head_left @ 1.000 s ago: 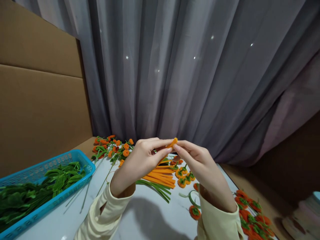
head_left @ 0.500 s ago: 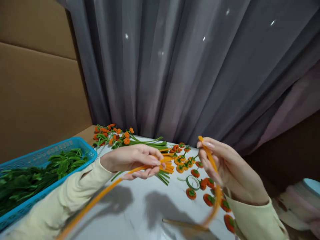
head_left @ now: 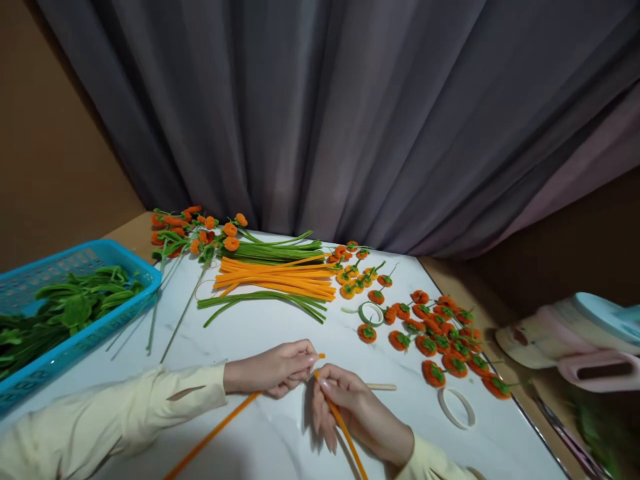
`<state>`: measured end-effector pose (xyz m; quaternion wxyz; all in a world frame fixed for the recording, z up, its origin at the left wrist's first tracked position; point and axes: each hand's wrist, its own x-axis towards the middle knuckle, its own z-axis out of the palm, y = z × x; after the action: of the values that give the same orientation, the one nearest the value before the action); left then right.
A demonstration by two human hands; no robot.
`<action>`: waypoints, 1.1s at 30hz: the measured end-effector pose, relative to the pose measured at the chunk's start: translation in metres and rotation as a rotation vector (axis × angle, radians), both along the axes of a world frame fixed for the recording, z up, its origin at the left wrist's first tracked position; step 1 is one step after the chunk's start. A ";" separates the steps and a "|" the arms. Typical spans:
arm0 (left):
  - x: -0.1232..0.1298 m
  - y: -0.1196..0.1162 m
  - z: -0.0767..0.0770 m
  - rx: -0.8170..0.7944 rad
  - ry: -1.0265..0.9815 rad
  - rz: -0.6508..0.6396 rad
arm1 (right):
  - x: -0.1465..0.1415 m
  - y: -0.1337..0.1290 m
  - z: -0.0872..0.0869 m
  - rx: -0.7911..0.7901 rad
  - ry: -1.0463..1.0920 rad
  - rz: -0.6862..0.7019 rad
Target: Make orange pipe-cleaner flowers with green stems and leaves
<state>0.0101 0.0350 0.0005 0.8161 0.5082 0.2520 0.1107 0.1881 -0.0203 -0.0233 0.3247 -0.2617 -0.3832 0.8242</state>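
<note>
My left hand (head_left: pixel 280 369) pinches an orange pipe cleaner (head_left: pixel 215 433) near one end. Its tip pokes out past the thumb, and its length trails down to the lower left. Just to the right, my right hand (head_left: pixel 360 408) is closed on another orange strand, a pipe cleaner (head_left: pixel 349 440) running down toward the bottom edge. The two hands are close together over the white tabletop (head_left: pixel 235 347), fingertips almost meeting. Behind them lies a bundle of orange pipe cleaners (head_left: pixel 275 279), with green pipe cleaners (head_left: pixel 265 297) in front and more green stems (head_left: pixel 280 252) beyond.
A blue basket (head_left: pixel 150 270) of green leaves (head_left: pixel 77 310) stands at left. Orange flowers (head_left: pixel 230 243) lie at the back left; small orange-and-green persimmon shapes (head_left: pixel 427 345) cover the right. Nearby are a tape roll (head_left: pixel 361 313), white ring (head_left: pixel 469 415), wooden stick (head_left: pixel 384 387) and tumbler (head_left: pixel 545 327).
Both hands have come down and together from wide apart, each keeping its orange pipe cleaner. The view has tilted down, showing more of the tabletop.
</note>
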 end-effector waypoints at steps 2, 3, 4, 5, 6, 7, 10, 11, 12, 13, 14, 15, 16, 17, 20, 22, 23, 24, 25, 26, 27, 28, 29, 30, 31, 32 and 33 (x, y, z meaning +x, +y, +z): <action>0.001 0.003 -0.002 0.030 -0.006 0.015 | -0.002 0.003 0.002 0.012 -0.009 -0.070; 0.000 0.004 -0.004 0.041 -0.009 0.017 | -0.003 0.004 0.002 0.027 -0.021 -0.090; 0.000 0.005 -0.006 0.060 -0.010 0.013 | -0.004 0.005 0.001 0.045 -0.030 -0.106; -0.001 0.006 -0.008 0.082 -0.008 0.003 | -0.005 0.005 0.000 0.062 -0.037 -0.115; -0.002 0.006 -0.009 0.104 -0.003 -0.010 | -0.006 0.004 -0.001 0.076 -0.040 -0.115; -0.003 0.006 -0.010 0.123 0.010 -0.027 | -0.007 0.004 -0.002 0.083 -0.038 -0.108; -0.005 0.006 -0.011 0.151 0.048 -0.052 | -0.007 0.004 -0.002 0.083 -0.018 -0.085; -0.005 0.006 -0.010 0.156 0.053 -0.057 | -0.007 0.003 -0.002 0.081 -0.012 -0.084; -0.005 0.006 -0.009 0.163 0.056 -0.063 | -0.006 0.003 -0.002 0.077 -0.006 -0.087; -0.005 0.006 -0.008 0.171 0.059 -0.068 | -0.006 0.003 -0.002 0.073 -0.002 -0.088; -0.005 0.006 -0.007 0.180 0.064 -0.076 | -0.005 0.003 -0.002 0.069 0.001 -0.087; -0.005 0.006 -0.006 0.189 0.067 -0.084 | -0.005 0.003 -0.002 0.065 0.003 -0.086; -0.005 0.006 -0.005 0.194 0.067 -0.090 | -0.005 0.003 -0.001 0.060 0.005 -0.086; -0.005 0.006 -0.004 0.193 0.064 -0.093 | -0.005 0.003 -0.001 0.055 0.004 -0.086; -0.005 0.005 -0.003 0.162 0.062 -0.097 | -0.006 0.002 0.001 0.052 -0.011 -0.087; -0.005 0.004 -0.002 0.149 0.081 -0.089 | -0.006 0.002 0.002 0.051 -0.023 -0.094; -0.005 0.004 -0.002 0.154 0.092 -0.085 | -0.007 0.001 0.003 0.054 -0.027 -0.101; -0.005 0.004 -0.002 0.167 0.102 -0.082 | -0.007 0.001 0.003 0.059 -0.029 -0.111; -0.005 0.004 -0.002 0.184 0.111 -0.080 | -0.007 0.001 0.003 0.067 -0.031 -0.122; -0.004 0.004 -0.001 0.204 0.117 -0.077 | -0.007 0.001 0.003 0.077 -0.033 -0.128; -0.004 0.003 -0.001 0.220 0.119 -0.076 | -0.007 0.001 0.003 0.087 -0.032 -0.130; -0.004 0.003 -0.001 0.238 0.118 -0.074 | -0.007 0.001 0.003 0.092 -0.032 -0.129; -0.004 0.003 -0.001 0.255 0.116 -0.071 | -0.007 0.001 0.002 0.093 -0.032 -0.126; -0.004 0.003 0.000 0.274 0.113 -0.067 | -0.007 0.001 0.002 0.094 -0.034 -0.122; -0.004 0.003 0.000 0.291 0.108 -0.065 | -0.007 0.001 0.002 0.096 -0.037 -0.118; -0.004 0.003 -0.001 0.306 0.105 -0.064 | -0.007 0.001 0.002 0.095 -0.039 -0.119; -0.004 0.003 -0.001 0.321 0.106 -0.062 | -0.006 0.001 0.003 0.093 -0.040 -0.123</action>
<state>0.0057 0.0377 -0.0004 0.7129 0.6448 0.2580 0.0973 0.1816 -0.0197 -0.0205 0.3787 -0.2859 -0.4107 0.7786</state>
